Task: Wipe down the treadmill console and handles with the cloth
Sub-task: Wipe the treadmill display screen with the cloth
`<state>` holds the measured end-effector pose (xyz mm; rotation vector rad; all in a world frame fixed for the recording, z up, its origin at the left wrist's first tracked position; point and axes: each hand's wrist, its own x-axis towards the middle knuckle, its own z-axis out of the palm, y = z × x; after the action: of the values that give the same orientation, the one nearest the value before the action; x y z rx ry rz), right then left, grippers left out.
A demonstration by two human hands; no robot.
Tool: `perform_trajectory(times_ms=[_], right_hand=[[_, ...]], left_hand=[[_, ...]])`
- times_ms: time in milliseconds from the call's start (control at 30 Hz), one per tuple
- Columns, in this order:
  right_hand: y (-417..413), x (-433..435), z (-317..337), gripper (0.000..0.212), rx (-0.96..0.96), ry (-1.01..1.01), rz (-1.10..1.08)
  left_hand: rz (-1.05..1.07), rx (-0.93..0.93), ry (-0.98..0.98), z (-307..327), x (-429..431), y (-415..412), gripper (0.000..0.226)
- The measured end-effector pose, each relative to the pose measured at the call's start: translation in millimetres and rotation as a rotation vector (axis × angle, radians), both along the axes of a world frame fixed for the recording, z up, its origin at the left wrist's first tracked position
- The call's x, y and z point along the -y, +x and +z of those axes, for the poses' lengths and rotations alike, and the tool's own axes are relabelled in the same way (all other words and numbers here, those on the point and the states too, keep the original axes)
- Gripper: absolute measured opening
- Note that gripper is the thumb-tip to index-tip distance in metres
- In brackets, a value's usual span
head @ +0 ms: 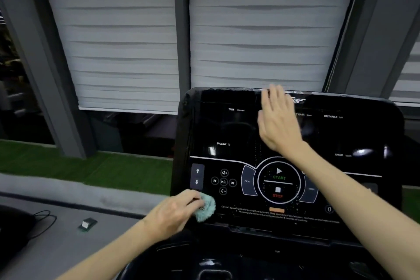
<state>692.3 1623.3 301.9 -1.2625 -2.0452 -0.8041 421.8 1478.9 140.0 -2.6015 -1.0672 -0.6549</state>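
Cloth (205,208), a fluffy pale-teal wad, sits bunched in the curled fingers of the left hand (175,211), which presses it to the lower left corner of the console (227,129) just under the arrow buttons (197,176), probably so the balled pile scrubs that spot. The right hand (278,120) lies on the upper middle of the panel, fingers straight and together, holding nothing, seemingly to steady it. The console is flat, glossy black and round-cornered; the handles are not clearly in view.
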Motion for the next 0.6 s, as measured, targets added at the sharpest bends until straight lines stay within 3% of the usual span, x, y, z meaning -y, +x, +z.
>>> perform_trajectory(times_ms=[100, 367, 467, 600], right_hand=[[-16.2, 2.9, -10.7, 0.059, -0.003, -0.006, 0.007], [-13.0, 0.6, -14.9, 0.057, -0.026, 0.012, 0.036], [-13.2, -0.3, -16.6, 0.057, -0.025, 0.026, 0.032], [-14.1, -1.1, -17.0, 0.057, -0.041, 0.032, 0.038]], left_hand=[[-0.001, -0.048, 0.057, 35.4, -21.2, -4.8, 0.044], [0.285, 0.167, 0.339, 208.6, -116.7, -8.6, 0.041], [0.266, 0.177, 0.34, 200.2, -110.3, -8.5, 0.041], [0.151, 0.181, 0.269, 121.6, -67.5, -11.0, 0.042]])
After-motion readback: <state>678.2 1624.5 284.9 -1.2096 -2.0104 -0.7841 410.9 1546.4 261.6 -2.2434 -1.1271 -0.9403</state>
